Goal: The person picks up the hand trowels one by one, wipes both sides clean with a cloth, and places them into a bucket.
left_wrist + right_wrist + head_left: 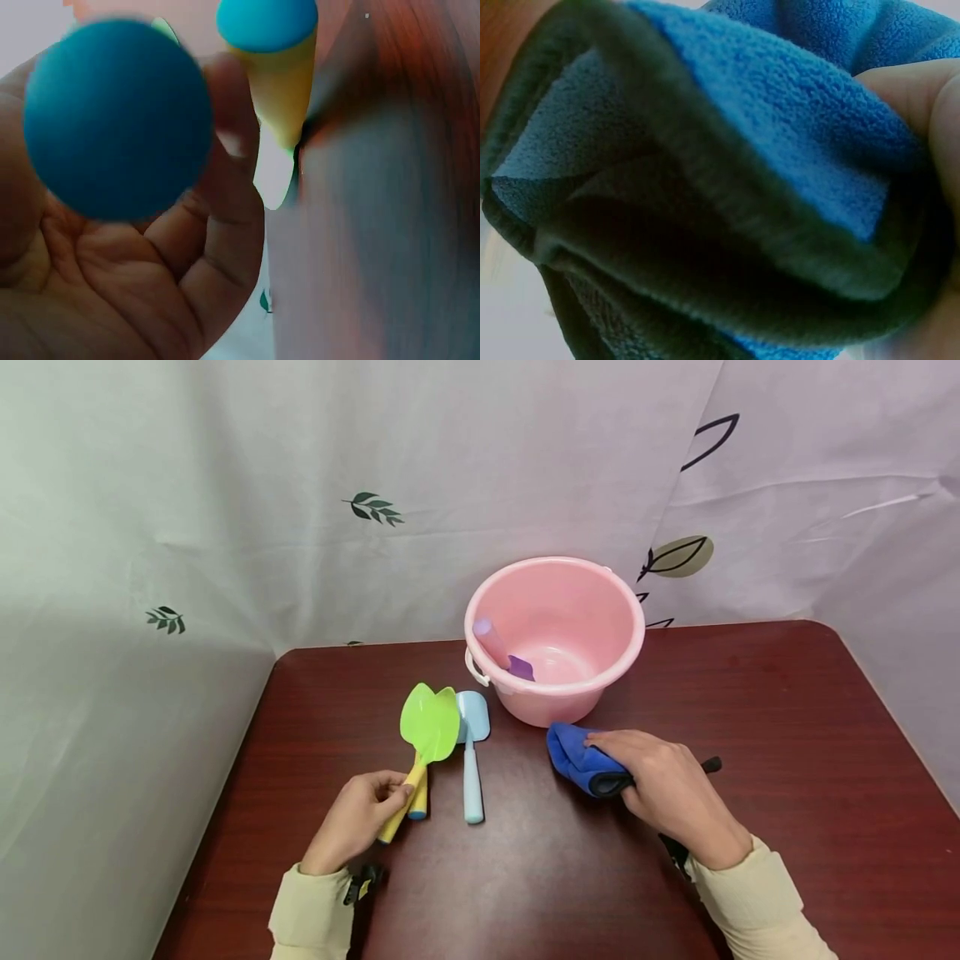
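My left hand [358, 817] pinches the yellow handle [397, 814] of a green toy shovel [417, 714]; its round blue end [118, 120] fills much of the left wrist view. A second green shovel [447, 727] lies beneath or beside it, its yellow handle [281, 90] outside the fingers. Just right of these a light blue shovel [472, 785] lies on the table. My right hand [670, 785] grips a folded blue cloth [580, 760] with black edging, close to the front of the pink bucket [551, 703]. Folds of the cloth [795, 142] cover most of the right wrist view.
Inside the bucket, a purple shovel [492, 643] leans against the left wall. The bucket's white handle [476, 669] hangs at its left side. A pale curtain [420, 443] with leaf prints stands behind the dark red table [765, 693].
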Available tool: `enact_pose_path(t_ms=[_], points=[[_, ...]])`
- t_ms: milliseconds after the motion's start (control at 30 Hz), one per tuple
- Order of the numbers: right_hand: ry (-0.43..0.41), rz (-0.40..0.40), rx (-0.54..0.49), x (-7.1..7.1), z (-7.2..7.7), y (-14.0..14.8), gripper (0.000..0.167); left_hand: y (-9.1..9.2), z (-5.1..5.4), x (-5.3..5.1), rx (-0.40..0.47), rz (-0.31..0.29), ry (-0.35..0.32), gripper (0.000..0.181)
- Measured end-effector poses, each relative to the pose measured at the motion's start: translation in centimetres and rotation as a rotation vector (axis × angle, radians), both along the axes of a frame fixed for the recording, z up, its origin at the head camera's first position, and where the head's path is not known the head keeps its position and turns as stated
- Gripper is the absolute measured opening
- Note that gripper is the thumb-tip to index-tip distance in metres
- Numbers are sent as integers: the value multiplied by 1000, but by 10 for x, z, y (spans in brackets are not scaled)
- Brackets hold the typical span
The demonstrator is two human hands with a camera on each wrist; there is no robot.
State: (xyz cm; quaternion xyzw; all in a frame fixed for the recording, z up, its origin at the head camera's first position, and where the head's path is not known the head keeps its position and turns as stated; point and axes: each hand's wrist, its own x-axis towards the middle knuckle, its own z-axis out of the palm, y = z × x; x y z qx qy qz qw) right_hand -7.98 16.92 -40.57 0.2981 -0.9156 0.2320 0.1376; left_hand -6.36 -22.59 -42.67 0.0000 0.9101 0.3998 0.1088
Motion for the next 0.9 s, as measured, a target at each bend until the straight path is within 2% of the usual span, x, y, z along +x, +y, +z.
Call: enact_pose_path(t_ms=[200, 433, 733, 900], points=[[-3, 0, 1, 1, 1, 0, 63, 5, 6, 3, -74, 7, 59, 18], [-2, 1, -2, 1, 2, -1, 63, 9, 12, 9, -219, -33, 234, 17], [50, 30, -52, 0, 2, -1, 64, 18, 16, 11, -214, -95, 283, 14], [89, 76, -111, 0, 2, -2, 67, 27, 17, 9, -191, -116, 260, 14]])
